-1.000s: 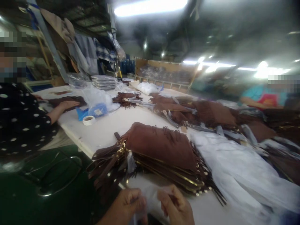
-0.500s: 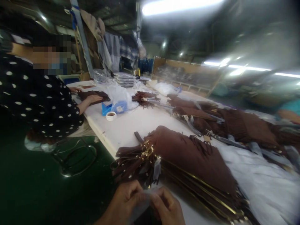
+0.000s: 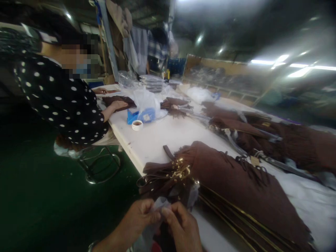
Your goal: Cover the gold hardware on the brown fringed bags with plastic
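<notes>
My left hand (image 3: 139, 218) and my right hand (image 3: 181, 227) meet at the bottom of the view, both pinching a thin clear plastic bag (image 3: 157, 210) between fingertips. Just beyond them a stack of brown fringed bags (image 3: 231, 182) with gold hardware and straps (image 3: 181, 172) lies on the white table (image 3: 162, 134), its straps hanging over the near edge.
A person in a black dotted top (image 3: 60, 98) sits at the left, a hand on a brown piece (image 3: 118, 101). A tape roll (image 3: 137, 125), a blue packet (image 3: 143, 115), plastic bags and more brown bags (image 3: 275, 140) lie further along. Green floor and a wire stool (image 3: 101, 168) are at left.
The view has swung left, bringing the seated person further into frame and shifting the brown stack right. My hands stay together on the clear plastic.
</notes>
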Motion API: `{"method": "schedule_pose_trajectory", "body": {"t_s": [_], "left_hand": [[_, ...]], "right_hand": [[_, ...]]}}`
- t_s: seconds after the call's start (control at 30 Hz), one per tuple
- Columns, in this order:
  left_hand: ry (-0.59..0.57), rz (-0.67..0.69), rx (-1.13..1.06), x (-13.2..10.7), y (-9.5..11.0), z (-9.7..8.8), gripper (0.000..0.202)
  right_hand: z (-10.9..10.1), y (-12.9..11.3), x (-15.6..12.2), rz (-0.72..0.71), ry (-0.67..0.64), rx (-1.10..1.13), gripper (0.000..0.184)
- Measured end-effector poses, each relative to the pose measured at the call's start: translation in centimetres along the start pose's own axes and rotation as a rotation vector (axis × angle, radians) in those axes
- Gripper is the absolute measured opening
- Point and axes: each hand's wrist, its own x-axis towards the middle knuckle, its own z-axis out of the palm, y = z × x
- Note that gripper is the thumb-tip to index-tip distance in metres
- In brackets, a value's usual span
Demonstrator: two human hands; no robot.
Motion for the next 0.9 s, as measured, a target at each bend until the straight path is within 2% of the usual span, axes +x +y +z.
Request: {"method": "schedule_pose_trajectory", "body": {"t_s": [0.1, 0.23, 0.37, 0.47, 0.67, 0.9], "left_hand": [[0.040, 0.048, 0.075, -0.8, 0.7, -1.7, 0.038], [0.111, 0.027, 0.133, -1.9, 1.2, -3.9, 0.033], [0.108, -0.027, 0.088, -2.4, 0.9, -5.5, 0.035], [0.087, -0.038, 0.114, -2.6, 1.2, -6.0, 0.035], [0.079, -0.069, 0.200, -2.9, 2.0, -6.5, 0.033], [0.080, -0.078, 0.149, -2.6, 0.9, -7.3, 0.036]], "right_hand": [[0.4, 0.1, 0.9, 0.052, 0.026, 0.107, 0.039], [1.0, 0.1, 2.6, 0.102, 0.102, 0.173, 0.060], [2.1, -0.3, 4.3, 0.098, 0.063, 0.117, 0.051], [2.8, -0.4, 5.1, 0.139, 0.022, 0.091, 0.047], [3.4, -1.3, 4.7, 0.095, 0.009, 0.293, 0.038], [4.0, -2.7, 3.5, 0.024, 0.034, 0.298, 0.035]]}}
